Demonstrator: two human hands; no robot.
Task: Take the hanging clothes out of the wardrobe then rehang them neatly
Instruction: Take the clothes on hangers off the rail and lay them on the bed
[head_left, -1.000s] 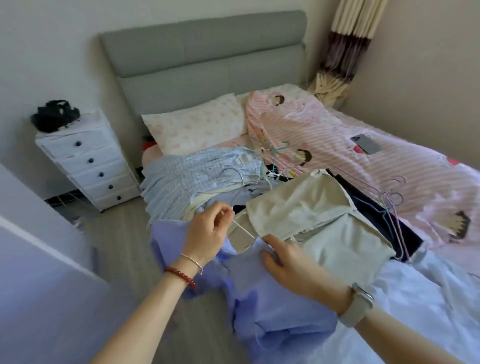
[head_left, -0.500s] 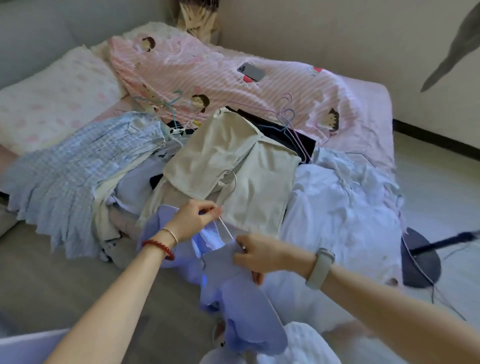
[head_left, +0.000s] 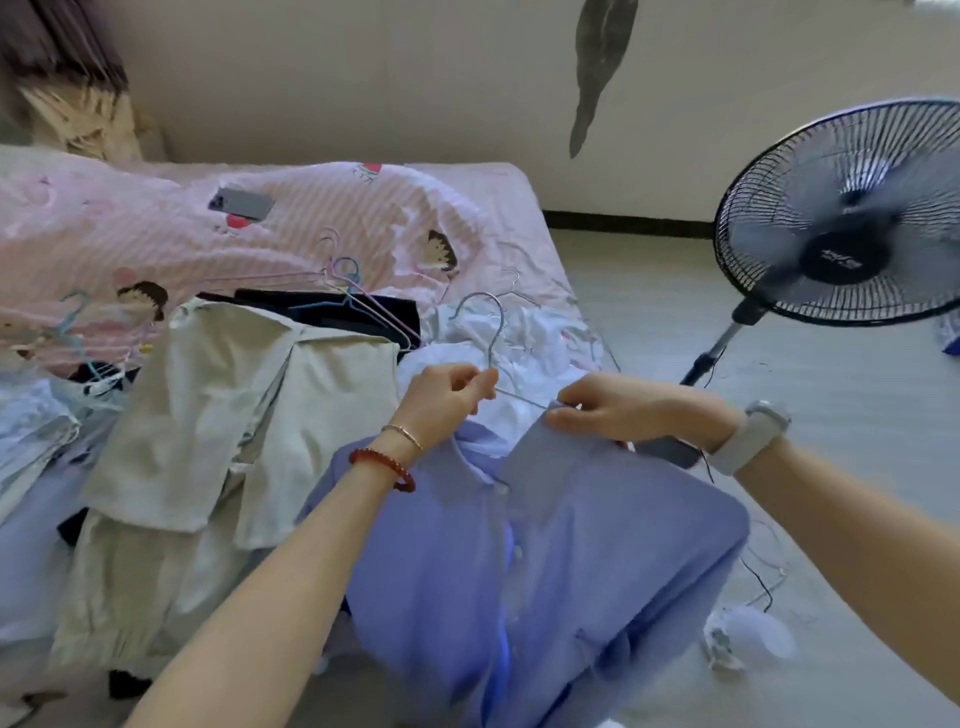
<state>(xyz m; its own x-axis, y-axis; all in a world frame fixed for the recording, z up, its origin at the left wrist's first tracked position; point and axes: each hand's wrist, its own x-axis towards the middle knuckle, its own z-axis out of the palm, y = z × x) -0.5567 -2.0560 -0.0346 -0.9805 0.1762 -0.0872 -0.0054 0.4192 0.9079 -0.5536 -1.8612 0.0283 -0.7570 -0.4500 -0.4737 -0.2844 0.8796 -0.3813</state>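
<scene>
While the blue shirt (head_left: 545, 545) hangs off the bed edge in front of the person, the left hand (head_left: 447, 397) pinches the neck of a wire hanger (head_left: 485, 338), thumb and fingers closed on the wire just below the hook, apparently to steady it; the right hand (head_left: 618, 408) grips the shirt's shoulder fabric, fingers curled on the cloth where the hanger's arm enters, likely seating the shoulder on the wire; beige garments (head_left: 249, 415) and spare hangers (head_left: 353, 296) lie on the bed (head_left: 493, 208) beside, awaiting their turn; compared with half a second earlier, the view has swung right, bringing a standing fan (head_left: 841, 218) into sight, and the hook stands higher.
</scene>
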